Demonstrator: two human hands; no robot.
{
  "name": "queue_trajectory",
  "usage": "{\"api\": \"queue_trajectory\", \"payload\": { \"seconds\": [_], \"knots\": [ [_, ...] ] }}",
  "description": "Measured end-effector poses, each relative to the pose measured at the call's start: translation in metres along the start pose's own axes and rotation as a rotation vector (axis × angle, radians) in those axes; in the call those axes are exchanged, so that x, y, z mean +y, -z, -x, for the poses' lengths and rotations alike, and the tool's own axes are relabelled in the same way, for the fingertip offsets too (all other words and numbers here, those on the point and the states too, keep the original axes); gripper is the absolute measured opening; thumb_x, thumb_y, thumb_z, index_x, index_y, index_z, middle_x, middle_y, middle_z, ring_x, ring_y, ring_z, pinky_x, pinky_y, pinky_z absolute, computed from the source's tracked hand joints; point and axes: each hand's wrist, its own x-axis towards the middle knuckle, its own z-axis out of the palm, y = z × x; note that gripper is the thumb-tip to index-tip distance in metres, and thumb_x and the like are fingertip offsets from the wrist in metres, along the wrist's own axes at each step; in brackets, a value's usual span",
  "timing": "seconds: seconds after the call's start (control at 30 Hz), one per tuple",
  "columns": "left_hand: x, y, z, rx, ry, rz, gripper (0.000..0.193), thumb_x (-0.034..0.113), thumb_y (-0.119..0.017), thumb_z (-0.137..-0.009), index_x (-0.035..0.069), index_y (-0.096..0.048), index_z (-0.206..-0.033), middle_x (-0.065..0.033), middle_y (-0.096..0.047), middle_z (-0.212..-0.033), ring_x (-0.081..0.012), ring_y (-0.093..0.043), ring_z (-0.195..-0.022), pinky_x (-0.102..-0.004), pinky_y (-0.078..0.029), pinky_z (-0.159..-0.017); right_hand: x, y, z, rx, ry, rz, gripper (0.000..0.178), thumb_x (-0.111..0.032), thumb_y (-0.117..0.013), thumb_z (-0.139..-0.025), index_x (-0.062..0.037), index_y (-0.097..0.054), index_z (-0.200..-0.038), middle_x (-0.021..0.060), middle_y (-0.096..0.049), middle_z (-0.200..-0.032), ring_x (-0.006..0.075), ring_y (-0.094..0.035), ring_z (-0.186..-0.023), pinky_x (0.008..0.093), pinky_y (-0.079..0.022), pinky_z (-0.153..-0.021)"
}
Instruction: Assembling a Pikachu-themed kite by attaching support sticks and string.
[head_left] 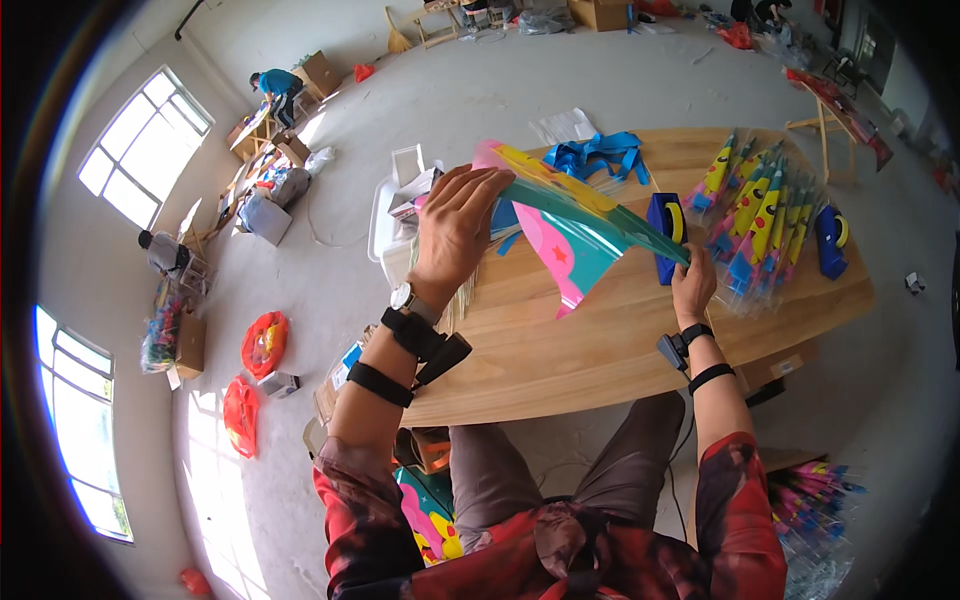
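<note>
A colourful folded kite (575,225), teal, pink and yellow, is held over the wooden table (600,340). My left hand (455,225) grips its upper left end, fingers curled over the edge. The lower right tip is pinched by my right hand (693,283). Just behind the right hand stands a blue tape dispenser (666,232). A heap of packed kites in clear sleeves (755,215) lies to the right of it. Both wrists carry black straps, and the left one a watch too.
A second blue tape dispenser (831,240) sits at the table's right end. Blue ribbons (597,155) lie at the far edge, a clear plastic bin (392,215) stands at the left. Red kites (262,345) rest on the floor. More packed kites (810,500) lie lower right. People work far left.
</note>
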Motion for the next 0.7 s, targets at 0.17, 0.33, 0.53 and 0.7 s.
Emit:
{"api": "queue_trajectory", "payload": {
  "seconds": [0.17,0.33,0.53,0.7],
  "knots": [
    [0.012,0.017,0.076,-0.051,0.019,0.020,0.027,-0.009,-0.067,-0.084,0.003,-0.072,-0.107,-0.0111,-0.076,-0.112,-0.0310,-0.071,-0.114,-0.0480,-0.052,-0.105,0.007,0.016,0.002,0.100,0.079,0.077,0.068,0.005,-0.077,-0.070,-0.0156,-0.061,-0.132,0.0118,-0.060,-0.107,0.0379,-0.060,-0.098,0.0472,-0.048,-0.085],
    [0.029,-0.010,0.187,-0.220,0.307,0.046,0.027,-0.010,-0.066,-0.083,0.004,-0.072,-0.105,-0.0086,-0.074,-0.120,-0.0313,-0.062,-0.129,-0.0532,-0.044,-0.113,0.024,0.017,0.034,-0.064,0.192,0.220,0.077,0.005,-0.078,-0.068,-0.0165,-0.057,-0.140,0.0100,-0.058,-0.107,0.0319,-0.058,-0.103,0.0459,-0.045,-0.091],
    [0.063,-0.050,0.311,-0.463,0.604,0.067,0.030,-0.006,-0.059,-0.088,0.008,-0.072,-0.110,-0.0068,-0.071,-0.127,-0.0314,-0.054,-0.137,-0.0527,-0.032,-0.121,0.048,0.008,0.091,-0.308,0.206,0.358,0.083,0.007,-0.074,-0.072,-0.0165,-0.051,-0.148,0.0108,-0.059,-0.111,0.0323,-0.059,-0.106,0.0475,-0.044,-0.097],
    [0.073,-0.054,0.361,-0.502,0.667,0.031,0.037,-0.008,-0.057,-0.085,0.009,-0.073,-0.114,-0.0058,-0.069,-0.133,-0.0331,-0.053,-0.138,-0.0514,-0.032,-0.121,0.064,0.014,0.115,-0.389,0.280,0.359,0.079,0.008,-0.071,-0.074,-0.0149,-0.051,-0.146,0.0106,-0.059,-0.113,0.0326,-0.057,-0.111,0.0485,-0.043,-0.099]
  ]
}}
